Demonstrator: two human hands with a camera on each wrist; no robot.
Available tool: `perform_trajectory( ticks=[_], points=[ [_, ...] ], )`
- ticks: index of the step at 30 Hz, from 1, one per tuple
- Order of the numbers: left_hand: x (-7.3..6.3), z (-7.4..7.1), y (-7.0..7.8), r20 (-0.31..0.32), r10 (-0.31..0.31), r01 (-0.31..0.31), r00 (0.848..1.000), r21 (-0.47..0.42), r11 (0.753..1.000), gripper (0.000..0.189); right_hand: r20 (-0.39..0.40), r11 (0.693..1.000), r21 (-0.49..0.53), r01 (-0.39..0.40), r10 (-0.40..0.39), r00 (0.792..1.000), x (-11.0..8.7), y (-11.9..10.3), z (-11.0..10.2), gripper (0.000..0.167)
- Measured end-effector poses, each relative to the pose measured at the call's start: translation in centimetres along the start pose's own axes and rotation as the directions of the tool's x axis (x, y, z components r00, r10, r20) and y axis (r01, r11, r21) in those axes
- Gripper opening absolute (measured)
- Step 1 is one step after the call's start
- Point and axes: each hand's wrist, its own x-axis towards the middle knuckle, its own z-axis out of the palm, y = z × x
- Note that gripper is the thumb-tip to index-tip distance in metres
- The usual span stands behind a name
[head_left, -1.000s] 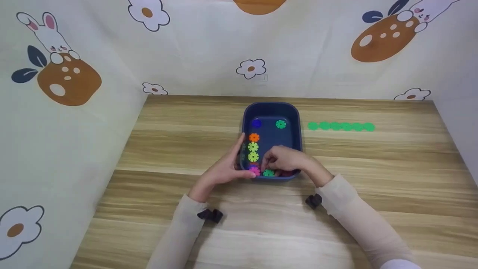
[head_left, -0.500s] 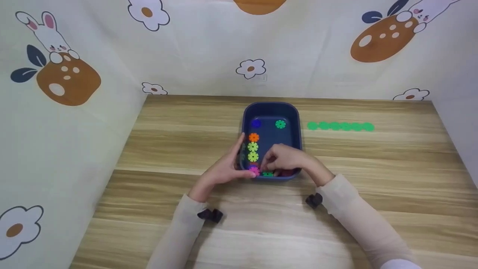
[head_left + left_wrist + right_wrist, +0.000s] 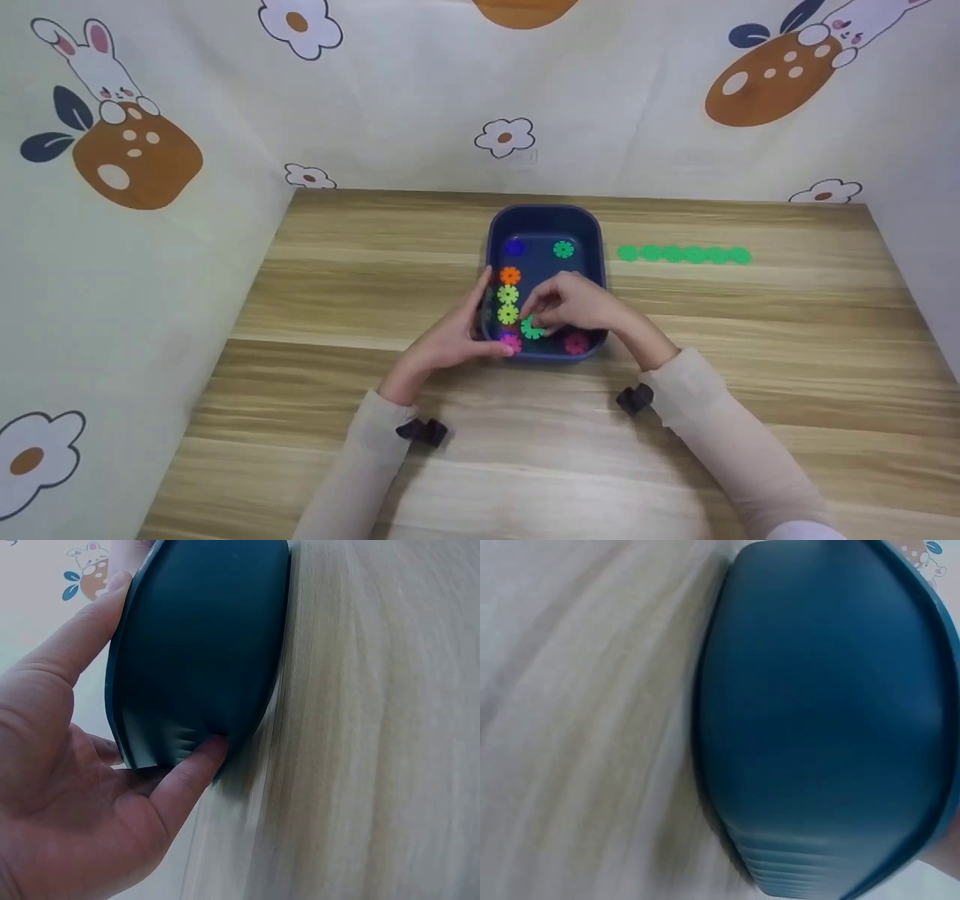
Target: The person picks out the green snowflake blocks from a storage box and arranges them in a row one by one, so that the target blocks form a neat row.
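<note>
A dark blue plastic bin [image 3: 604,259] stands on the table. My left hand [image 3: 450,337] grips its near left corner; in the left wrist view the thumb lies at the rim and a finger presses the side wall [image 3: 202,652]. Inside the bin, my right hand [image 3: 574,304] pinches a green snowflake disc [image 3: 530,328]. Along the bin's left side lie an orange disc [image 3: 510,275], a yellow disc [image 3: 508,295] and another yellow disc [image 3: 508,314]. A pink disc [image 3: 510,343] sits by my left thumb. The bin's outer wall [image 3: 817,705] hides the right hand's fingers in the right wrist view.
A row of several green discs [image 3: 684,254] lies on the table right of the bin. Within the bin are a blue disc [image 3: 514,247], another green disc [image 3: 563,249] and a dark pink disc [image 3: 577,343]. A patterned cloth [image 3: 405,97] hangs behind the wooden table [image 3: 375,262].
My right hand has lifted the green disc from the bin's near end and moved it slightly away from me. The dark pink disc now shows more fully. My left hand stays put.
</note>
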Motion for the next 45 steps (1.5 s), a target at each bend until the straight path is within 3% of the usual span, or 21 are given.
perform_trajectory(
  ticks=[13,24,32,38,45],
  points=[
    [0.0,0.0,0.0,-0.010,0.005,-0.005,1.000,0.022,1.000,0.121,-0.166,0.997,0.030,0.068,-0.062,0.984,-1.1,-1.1,-2.1,0.016],
    [0.1,0.0,-0.1,-0.004,0.010,-0.010,1.000,0.015,1.000,0.122,-0.312,0.991,0.102,0.084,-0.048,0.949,-2.6,-1.2,-4.7,0.020],
    [0.1,-0.1,-0.1,-0.009,0.013,-0.013,1.000,0.023,1.000,0.123,-0.455,0.990,0.099,0.097,-0.042,0.890,-4.2,-1.0,-7.0,0.023],
    [0.0,-0.1,-0.1,-0.006,0.013,-0.013,1.000,0.027,1.000,0.123,-0.548,0.985,0.092,0.149,-0.075,0.833,-5.4,-0.3,-8.7,0.027],
    [0.1,0.0,-0.1,-0.010,0.005,-0.005,1.000,0.039,0.999,0.123,-0.648,0.934,0.211,0.288,-0.087,0.757,-7.1,0.9,-10.4,0.020]
  ],
)
